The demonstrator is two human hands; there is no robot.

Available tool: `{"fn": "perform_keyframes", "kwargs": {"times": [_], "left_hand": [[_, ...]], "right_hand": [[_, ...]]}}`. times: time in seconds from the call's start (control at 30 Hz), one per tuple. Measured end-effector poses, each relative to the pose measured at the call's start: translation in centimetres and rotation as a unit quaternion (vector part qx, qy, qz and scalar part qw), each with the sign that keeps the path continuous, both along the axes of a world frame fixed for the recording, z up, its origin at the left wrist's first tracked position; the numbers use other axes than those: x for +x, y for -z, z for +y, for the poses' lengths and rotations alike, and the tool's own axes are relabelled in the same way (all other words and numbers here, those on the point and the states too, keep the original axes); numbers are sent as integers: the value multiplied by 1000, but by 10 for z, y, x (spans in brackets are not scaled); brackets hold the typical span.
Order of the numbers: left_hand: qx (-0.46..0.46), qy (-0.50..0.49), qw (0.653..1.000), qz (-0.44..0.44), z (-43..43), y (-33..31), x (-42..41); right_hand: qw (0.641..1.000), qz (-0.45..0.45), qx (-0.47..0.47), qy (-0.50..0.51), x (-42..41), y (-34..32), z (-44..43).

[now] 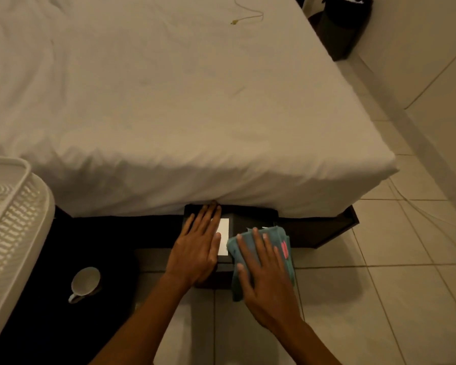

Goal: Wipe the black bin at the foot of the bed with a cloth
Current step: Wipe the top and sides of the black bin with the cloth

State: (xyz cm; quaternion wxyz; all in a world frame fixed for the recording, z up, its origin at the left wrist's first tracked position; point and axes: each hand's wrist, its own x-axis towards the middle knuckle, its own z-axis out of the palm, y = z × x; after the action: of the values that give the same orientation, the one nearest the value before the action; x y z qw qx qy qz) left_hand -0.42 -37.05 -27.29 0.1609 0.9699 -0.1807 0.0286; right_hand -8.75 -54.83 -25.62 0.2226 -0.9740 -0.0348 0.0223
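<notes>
- As both hands are already on the black bin [250,219], the step in hand reads as the wipe itself, under way on the top face. Head view only.
- Black bin: on the tiled floor [379,299] at the foot edge of the bed [169,114], its far side tucked under the overhanging sheet.
- Left hand [199,248]: spread wide and flat on the bin's left half, holding nothing; apparently steadying it.
- Right hand [263,275]: fingers splayed, pressing the blue cloth [281,242] flat on the bin's right half; the cloth hangs over the near edge.
- Next move, as a judgement: sweep the cloth leftward across the top, which needs the left hand lifted or shifted off.
- White label [223,237] on the top: partly covered by the left hand.
- Hidden: the bin's sides and front, behind the hands and cloth; rear edge lost under the sheet.
- Hard to make out: dim light, so dirt or wiped area cannot be told. Pink mark on the cloth is unreadable.
</notes>
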Motion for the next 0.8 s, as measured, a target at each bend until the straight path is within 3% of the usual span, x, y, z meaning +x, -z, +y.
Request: {"fn": "perform_keyframes", "kwargs": {"times": [0.17,0.33,0.47,0.63,0.8], "left_hand": [[-5,-14,1000,0,-5,1,-2],[-14,-10,1000,2,-6,1,-1],[-23,-10,1000,-2,-6,1,-2],[-21,-13,1000,3,-5,1,0],[-15,-9,1000,3,-5,2,-2]], "right_hand": [[990,-21,-41,131,39,4,12],[1000,-3,-2,28,2,2,3],[987,-20,-39,153,42,2,17],[1000,-20,11,5,-1,0,5],[989,-26,-34,138,43,5,16]]}}
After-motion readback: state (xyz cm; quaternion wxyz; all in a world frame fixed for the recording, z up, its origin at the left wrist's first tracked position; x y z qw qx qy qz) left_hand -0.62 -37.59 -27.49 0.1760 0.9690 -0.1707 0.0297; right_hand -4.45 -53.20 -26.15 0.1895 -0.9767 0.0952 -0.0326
